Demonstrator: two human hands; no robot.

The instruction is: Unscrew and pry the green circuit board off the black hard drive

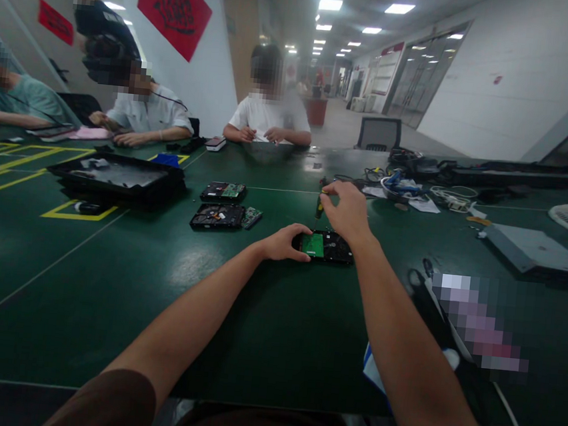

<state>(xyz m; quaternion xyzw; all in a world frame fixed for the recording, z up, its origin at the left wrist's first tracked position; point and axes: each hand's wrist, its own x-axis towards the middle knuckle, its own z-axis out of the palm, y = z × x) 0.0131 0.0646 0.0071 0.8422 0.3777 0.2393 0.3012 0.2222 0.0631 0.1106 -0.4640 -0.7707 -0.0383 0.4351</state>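
Observation:
A black hard drive with a green circuit board (314, 245) lies flat on the green table in front of me. My left hand (288, 243) grips its left end, thumb on the near edge and fingers on the far edge. Above the drive's far side, my right hand (347, 209) pinches a small black and yellow screwdriver (319, 208), held roughly upright. Whether its tip touches the drive I cannot tell. To the left lie two more hard drives, one farther back (223, 192) and one nearer (217, 216), with a loose circuit board (252, 218) beside the nearer one.
A black tray (117, 173) stands at the left near yellow tape lines. Cables (453, 197), a bowl of wires (401, 186) and a grey metal case (541, 251) are on the right. Several people are across the table, one directly opposite (271, 114).

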